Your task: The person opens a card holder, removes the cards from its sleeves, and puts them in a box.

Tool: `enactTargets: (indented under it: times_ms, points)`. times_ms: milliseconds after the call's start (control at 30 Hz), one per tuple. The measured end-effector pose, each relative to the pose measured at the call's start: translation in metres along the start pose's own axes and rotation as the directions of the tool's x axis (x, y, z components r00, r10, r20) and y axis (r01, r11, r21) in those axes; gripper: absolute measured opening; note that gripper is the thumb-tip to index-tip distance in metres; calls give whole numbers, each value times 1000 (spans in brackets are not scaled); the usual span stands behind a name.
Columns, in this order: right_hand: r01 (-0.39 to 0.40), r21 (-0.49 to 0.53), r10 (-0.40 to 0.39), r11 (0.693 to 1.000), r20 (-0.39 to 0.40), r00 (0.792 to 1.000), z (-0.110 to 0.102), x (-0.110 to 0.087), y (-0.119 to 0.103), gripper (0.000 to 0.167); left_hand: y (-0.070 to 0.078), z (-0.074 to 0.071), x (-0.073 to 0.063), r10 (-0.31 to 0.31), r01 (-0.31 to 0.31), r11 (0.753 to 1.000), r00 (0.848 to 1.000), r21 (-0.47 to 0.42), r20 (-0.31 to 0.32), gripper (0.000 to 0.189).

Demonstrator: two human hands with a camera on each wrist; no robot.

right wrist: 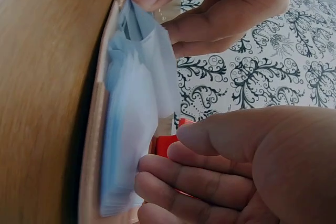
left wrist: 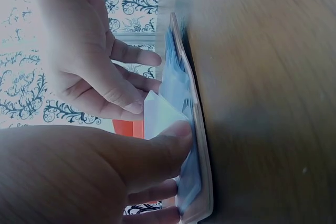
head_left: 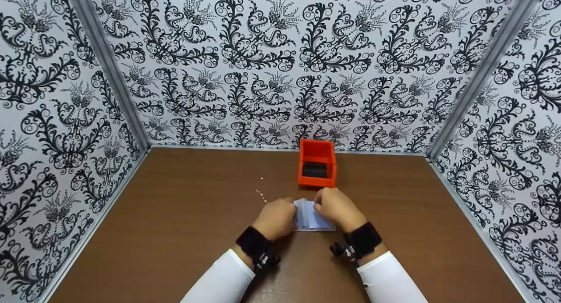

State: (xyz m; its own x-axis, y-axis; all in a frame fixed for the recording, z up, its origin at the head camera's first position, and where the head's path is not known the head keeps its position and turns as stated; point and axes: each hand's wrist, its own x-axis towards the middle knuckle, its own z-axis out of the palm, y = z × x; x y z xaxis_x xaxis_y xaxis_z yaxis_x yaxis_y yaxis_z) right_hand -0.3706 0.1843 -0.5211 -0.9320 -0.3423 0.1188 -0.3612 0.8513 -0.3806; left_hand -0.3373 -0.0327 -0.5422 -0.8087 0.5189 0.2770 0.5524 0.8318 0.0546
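Note:
A card holder [head_left: 319, 224] with clear bluish plastic sleeves [right wrist: 123, 145] lies spread on the table between both hands. From its left side my left hand [head_left: 276, 217] pinches some sleeves, the thumb [left wrist: 176, 135] on top and the fingers behind. One pale sleeve [left wrist: 160, 116] stands up from the stack. My right hand [head_left: 339, 208] is over the right side, its fingers [right wrist: 173, 179] loosely bent beside the edges of the sleeves. Nothing shows between the right thumb [right wrist: 202, 137] and fingers. A brown cover edge [left wrist: 206, 182] runs under the sleeves.
Just beyond the hands stands an orange-red bin [head_left: 317, 182] with a dark object [head_left: 314, 169] inside. Small pale specks [head_left: 261, 194] lie on the brown table [head_left: 197, 197] at the left. Patterned walls [head_left: 263, 75] enclose the table at the back and sides.

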Motion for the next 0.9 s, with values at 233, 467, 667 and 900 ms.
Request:
enactTargets:
  times_ms: [233,467,667,900]
  points:
    - [-16,-7,16,1000,4,1000,-1,0,-1,7,-2,0,-1,33,-31,999,998,35,-44,6]
    - [-29,7,29,1000,14,999,-1,0,1,7,-2,1,-2,23,-22,999,999,33,-34,10]
    - [-38,0,38,999,16,999,-1,1,1,6,-2,1,-1,9,-8,1000,1000,20,-17,11]
    - [-14,-23,14,1000,-4,1000,0,0,1,8,-2,1,-1,20,-20,999,999,29,-26,11]
